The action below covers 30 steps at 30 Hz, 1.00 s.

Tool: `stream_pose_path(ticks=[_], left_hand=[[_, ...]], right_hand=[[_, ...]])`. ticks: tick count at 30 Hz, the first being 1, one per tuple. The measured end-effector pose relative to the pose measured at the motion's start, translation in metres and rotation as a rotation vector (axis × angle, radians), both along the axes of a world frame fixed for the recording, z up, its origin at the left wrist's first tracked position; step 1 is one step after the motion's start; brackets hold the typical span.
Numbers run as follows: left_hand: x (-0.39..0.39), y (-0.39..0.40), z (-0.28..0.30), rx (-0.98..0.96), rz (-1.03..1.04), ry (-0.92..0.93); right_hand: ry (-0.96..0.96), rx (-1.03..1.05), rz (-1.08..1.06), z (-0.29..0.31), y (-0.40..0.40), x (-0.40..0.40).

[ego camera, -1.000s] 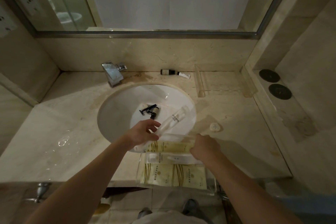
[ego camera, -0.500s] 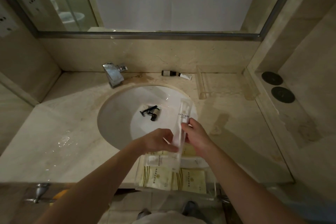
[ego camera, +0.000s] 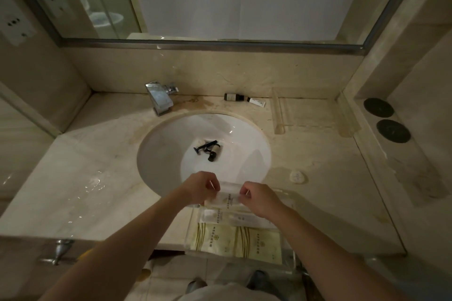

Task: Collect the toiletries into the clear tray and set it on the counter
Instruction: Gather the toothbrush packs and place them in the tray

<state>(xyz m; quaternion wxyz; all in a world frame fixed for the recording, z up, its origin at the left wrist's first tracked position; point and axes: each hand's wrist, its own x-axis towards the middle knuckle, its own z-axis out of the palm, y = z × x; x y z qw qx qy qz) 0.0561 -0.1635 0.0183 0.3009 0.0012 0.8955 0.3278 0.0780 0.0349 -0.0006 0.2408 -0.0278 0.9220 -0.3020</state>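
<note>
My left hand (ego camera: pixel 200 188) and my right hand (ego camera: pixel 259 199) each pinch one end of a clear toiletry packet (ego camera: pixel 228 197), held flat and crosswise above the far end of the clear tray (ego camera: pixel 289 265). The tray sits at the counter's front edge and holds another clear packet (ego camera: pixel 232 217) and two yellow sachets (ego camera: pixel 234 242). In the white sink (ego camera: pixel 168 144) lie a black razor (ego camera: pixel 204 148) and a small dark bottle (ego camera: pixel 213 153). A dark bottle (ego camera: pixel 233 97) and a small white tube (ego camera: pixel 256 102) lie by the back wall. A round white soap (ego camera: pixel 297 176) rests right of the sink.
A chrome faucet (ego camera: pixel 160 96) stands behind the sink. A second clear tray (ego camera: pixel 278 115) sits at the back right. Two black discs (ego camera: pixel 385 117) lie on the right ledge. Water wets the counter at the left (ego camera: pixel 94 182). A mirror runs above the back wall.
The clear packet went from my left hand alone, angled over the sink, to upright between both hands, and now lies crosswise, lower, over the tray. My right hand left the tray's rim.
</note>
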Motion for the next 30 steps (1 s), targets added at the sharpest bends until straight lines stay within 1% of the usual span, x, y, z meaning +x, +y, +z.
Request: stream_pose_path(ticks=[2, 5, 7, 9, 12, 16, 18, 24, 30], left_hand=[[0.005, 0.000, -0.005, -0.093, 0.011, 0.037], [0.010, 0.000, -0.011, -0.179, -0.008, 0.100], [0.013, 0.001, -0.009, -0.280, -0.096, 0.212], [0.016, 0.001, -0.008, -0.365, -0.233, 0.334], [0.016, -0.001, -0.009, -0.418, -0.414, 0.419], [0.017, -0.003, -0.017, -0.428, -0.593, 0.313], [0.018, -0.002, -0.022, -0.450, -0.642, 0.314], [0.015, -0.002, -0.020, -0.444, -0.616, 0.349], [0.011, -0.001, -0.020, -0.445, -0.626, 0.317]], right_hand=[[0.070, 0.045, 0.008, -0.005, -0.005, 0.002], [0.182, 0.110, 0.093, -0.010, -0.010, 0.007], [0.283, 0.169, 0.171, -0.013, -0.011, 0.010], [0.378, 0.230, 0.225, -0.017, -0.011, 0.014], [0.449, 0.296, 0.238, -0.026, -0.012, 0.021], [0.501, 0.351, 0.224, -0.030, -0.010, 0.027], [0.517, 0.346, 0.237, -0.030, -0.006, 0.029], [0.516, 0.301, 0.240, -0.036, 0.004, 0.030], [0.484, 0.289, 0.228, -0.035, 0.005, 0.031]])
